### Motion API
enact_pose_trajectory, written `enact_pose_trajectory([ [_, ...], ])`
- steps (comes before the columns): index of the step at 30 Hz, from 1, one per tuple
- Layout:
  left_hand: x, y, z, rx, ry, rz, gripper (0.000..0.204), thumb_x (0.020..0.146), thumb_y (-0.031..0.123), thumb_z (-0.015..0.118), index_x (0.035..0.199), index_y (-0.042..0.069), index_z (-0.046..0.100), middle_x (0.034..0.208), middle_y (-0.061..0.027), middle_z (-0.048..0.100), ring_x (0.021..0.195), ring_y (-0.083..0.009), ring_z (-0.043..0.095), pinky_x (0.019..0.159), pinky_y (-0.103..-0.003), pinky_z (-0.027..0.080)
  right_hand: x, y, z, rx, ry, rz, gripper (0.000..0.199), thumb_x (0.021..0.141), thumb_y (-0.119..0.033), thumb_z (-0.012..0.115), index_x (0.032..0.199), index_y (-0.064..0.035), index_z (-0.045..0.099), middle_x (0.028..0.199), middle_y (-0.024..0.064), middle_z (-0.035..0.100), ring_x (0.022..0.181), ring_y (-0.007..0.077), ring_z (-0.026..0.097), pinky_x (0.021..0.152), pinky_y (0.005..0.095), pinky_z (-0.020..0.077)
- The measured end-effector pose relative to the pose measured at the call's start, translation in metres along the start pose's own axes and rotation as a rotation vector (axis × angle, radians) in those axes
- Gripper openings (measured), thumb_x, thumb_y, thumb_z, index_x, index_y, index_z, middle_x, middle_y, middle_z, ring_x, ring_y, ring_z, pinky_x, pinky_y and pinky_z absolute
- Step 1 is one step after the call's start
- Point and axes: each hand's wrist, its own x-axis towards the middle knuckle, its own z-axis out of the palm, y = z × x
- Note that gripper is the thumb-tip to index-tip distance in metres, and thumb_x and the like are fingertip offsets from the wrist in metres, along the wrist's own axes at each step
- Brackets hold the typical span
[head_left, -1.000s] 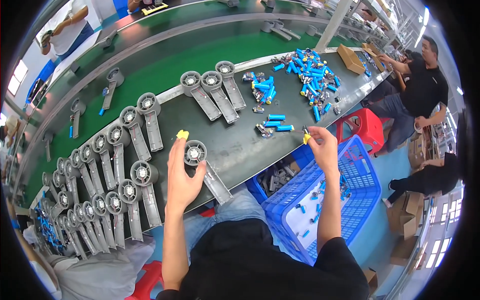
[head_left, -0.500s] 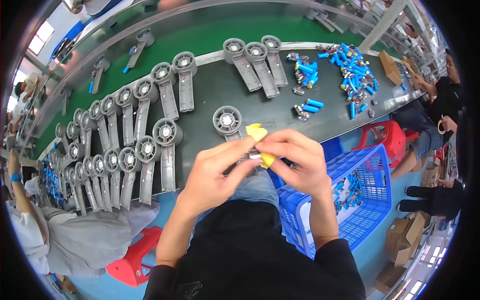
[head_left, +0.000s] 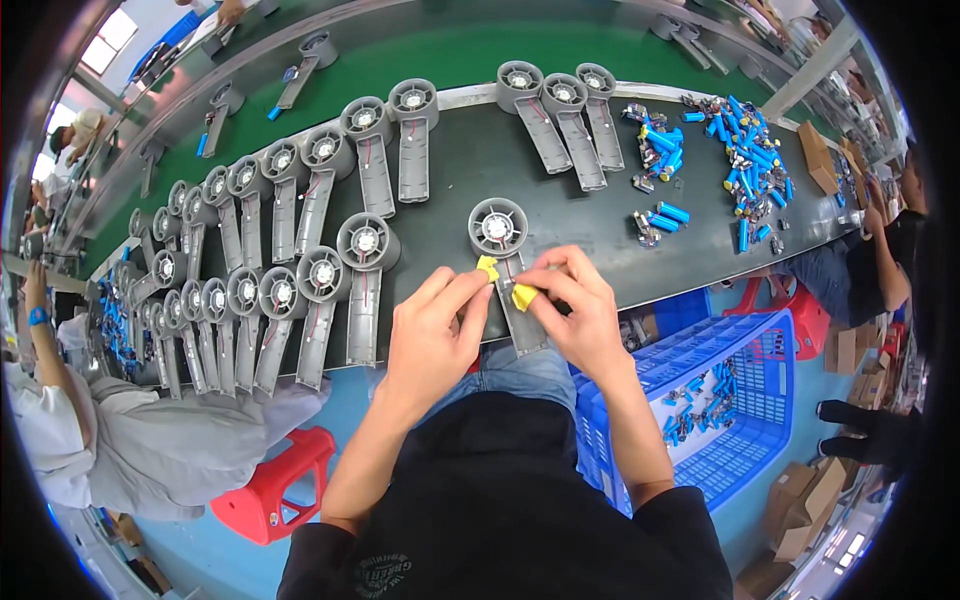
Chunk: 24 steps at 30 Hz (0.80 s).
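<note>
A grey fan housing (head_left: 498, 229) lies in front of me, round fan end away and its open trough-like handle (head_left: 522, 328) toward me, with a thin red wire inside. Over the handle's left side is my left hand (head_left: 440, 325), thumb and index finger drawn together; a crumpled yellow wrap (head_left: 488, 268) covers the index fingertip. My right hand (head_left: 580, 318) is at the handle's right side, fingers pinched, another yellow wrap (head_left: 523, 297) at its thumb. Whatever sits between the fingertips of either hand is too small or hidden to make out.
Rows of similar fan housings (head_left: 365, 240) stand left, three more at the back. Blue battery cells with small boards (head_left: 750, 150) lie in piles to the right. A blue crate (head_left: 740, 450) is beside my right arm, red stools (head_left: 280, 490) stand by the bench, and people work on both sides.
My hands have moved apart and lower over the fan housing's handle. The small silvery part between my fingers earlier no longer shows there. The view has shifted a little.
</note>
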Motion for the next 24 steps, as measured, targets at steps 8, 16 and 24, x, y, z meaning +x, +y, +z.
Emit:
enact_pose_trajectory([
  [8, 0.010, -0.014, 0.006, 0.207, 0.003, 0.170, 0.030, 0.082, 0.001, 0.068, 0.110, 0.012, 0.068, 0.079, -0.0094, 0.051, 0.056, -0.0277, 0.058, 0.050, -0.039, 0.047, 0.016, 0.013, 0.005, 0.574, -0.092, 0.310, 0.030, 0.090, 0.003, 0.063, 0.119, -0.0005, 0.055, 0.091, 0.0033, 0.069, 0.065, 0.0015, 0.053, 0.056, 0.0171, 0.0406],
  [16, 0.012, -0.014, -0.001, 0.175, -0.053, 0.100, 0.019, 0.085, 0.002, 0.068, 0.104, 0.004, 0.071, 0.075, -0.0094, 0.056, 0.055, -0.0208, 0.055, 0.050, -0.034, 0.043, 0.018, 0.006, 0.004, 0.329, -0.155, 0.189, 0.023, 0.084, 0.003, 0.068, 0.106, 0.0004, 0.065, 0.097, 0.0052, 0.069, 0.063, 0.0035, 0.054, 0.054, 0.0193, 0.0415],
  [24, 0.000, -0.011, -0.001, -0.117, -0.060, -0.172, 0.021, 0.091, 0.002, 0.063, 0.110, -0.005, 0.065, 0.085, -0.0116, 0.062, 0.060, -0.0182, 0.051, 0.055, -0.030, 0.040, 0.006, 0.007, 0.031, -0.070, 0.112, -0.182, 0.027, 0.076, 0.009, 0.071, 0.100, -0.0012, 0.070, 0.095, 0.0060, 0.066, 0.060, 0.0072, 0.054, 0.052, 0.0219, 0.0443],
])
